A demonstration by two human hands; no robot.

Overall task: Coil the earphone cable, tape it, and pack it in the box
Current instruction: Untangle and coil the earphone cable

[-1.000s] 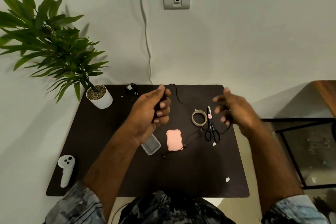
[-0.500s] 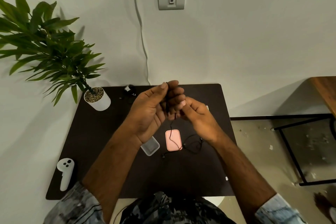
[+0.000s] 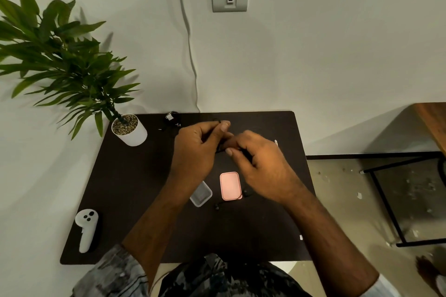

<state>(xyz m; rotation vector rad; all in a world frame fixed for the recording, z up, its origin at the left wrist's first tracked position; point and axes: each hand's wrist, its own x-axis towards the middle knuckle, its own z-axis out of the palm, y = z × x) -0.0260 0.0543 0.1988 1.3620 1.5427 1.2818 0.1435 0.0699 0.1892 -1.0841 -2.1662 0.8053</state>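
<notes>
Over the middle of the dark table [image 3: 135, 190], my left hand [image 3: 198, 149] holds loops of the thin black earphone cable [image 3: 220, 149] between thumb and curled fingers. My right hand [image 3: 260, 161] meets it from the right and pinches the same cable. Loose cable trails down to the table, where an earbud [image 3: 217, 207] lies in front of the pink lid [image 3: 230, 185]. The clear plastic box [image 3: 201, 194] sits left of the lid. My right hand hides the tape roll and most of the scissors; only a white tip [image 3: 276, 142] shows.
A potted plant [image 3: 129, 129] stands at the table's back left corner. A white controller [image 3: 86, 228] lies at the front left. A small black item [image 3: 171, 117] sits at the back edge. A black metal frame [image 3: 386, 200] stands on the floor to the right.
My right hand swung in from the right side of the table to my left hand and now pinches the cable there. Both hands have dropped a little lower over the table.
</notes>
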